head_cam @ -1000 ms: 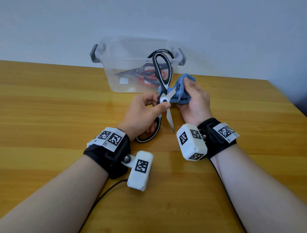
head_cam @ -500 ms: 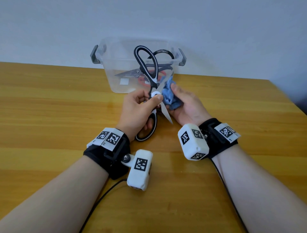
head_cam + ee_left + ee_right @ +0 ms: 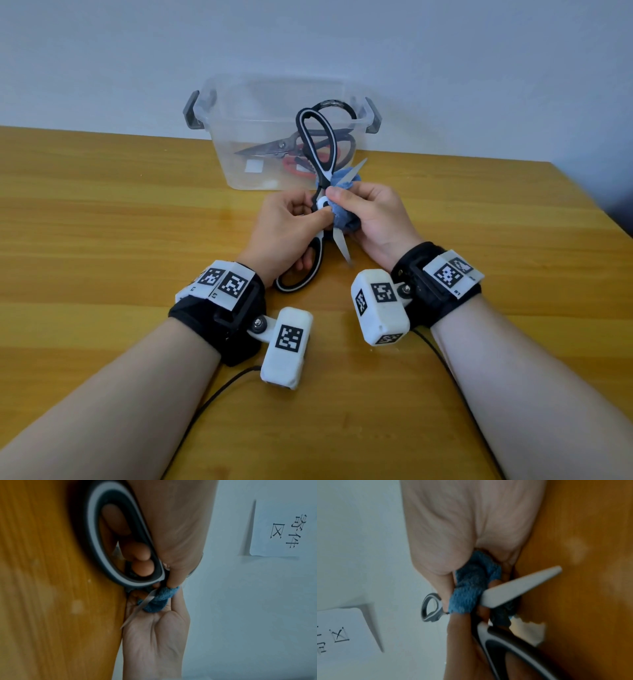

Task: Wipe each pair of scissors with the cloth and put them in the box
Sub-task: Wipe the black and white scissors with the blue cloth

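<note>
Two hands, one pair of open scissors, one blue cloth.
Our left hand [image 3: 284,229] curls round the black-and-white scissors [image 3: 317,205] near the pivot, above the wooden table [image 3: 102,222] in front of the clear box [image 3: 239,113]; our right hand [image 3: 373,219] squeezes the cloth [image 3: 342,219] on a blade. We should rub slowly, away from the sharp edge. Only the head view shows scissors already inside the box; the right wrist view shows the cloth wrapped round the white blade.
</note>
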`<state>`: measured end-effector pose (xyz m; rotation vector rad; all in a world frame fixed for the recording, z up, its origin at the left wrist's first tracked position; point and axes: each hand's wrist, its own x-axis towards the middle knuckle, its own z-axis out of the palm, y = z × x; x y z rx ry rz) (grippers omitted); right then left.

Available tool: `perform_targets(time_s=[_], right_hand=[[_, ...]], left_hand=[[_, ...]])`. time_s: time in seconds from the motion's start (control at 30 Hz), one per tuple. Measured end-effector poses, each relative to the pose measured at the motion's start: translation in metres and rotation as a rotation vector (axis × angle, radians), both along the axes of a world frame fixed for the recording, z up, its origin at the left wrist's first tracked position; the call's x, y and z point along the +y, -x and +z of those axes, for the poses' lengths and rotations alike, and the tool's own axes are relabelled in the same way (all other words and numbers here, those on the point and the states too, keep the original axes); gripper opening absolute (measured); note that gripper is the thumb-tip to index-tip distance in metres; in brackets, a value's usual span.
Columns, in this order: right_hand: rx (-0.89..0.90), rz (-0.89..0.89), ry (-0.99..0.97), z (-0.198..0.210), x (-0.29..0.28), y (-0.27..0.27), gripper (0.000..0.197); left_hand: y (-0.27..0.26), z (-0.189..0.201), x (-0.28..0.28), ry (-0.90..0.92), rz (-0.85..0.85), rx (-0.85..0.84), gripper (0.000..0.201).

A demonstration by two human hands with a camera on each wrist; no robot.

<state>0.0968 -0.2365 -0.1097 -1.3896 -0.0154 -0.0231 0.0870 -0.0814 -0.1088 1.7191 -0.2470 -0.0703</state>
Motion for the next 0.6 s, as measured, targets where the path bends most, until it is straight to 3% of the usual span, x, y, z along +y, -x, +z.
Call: perform_targets(time_s=[0.6], right_hand=[[-0.058,-0.197,-0.006,-0.0053,0.003,-0.0029,0.028]], left_hand=[[-0.001,0.001,-0.0014,0.049,-0.035,-0.051,0.025]])
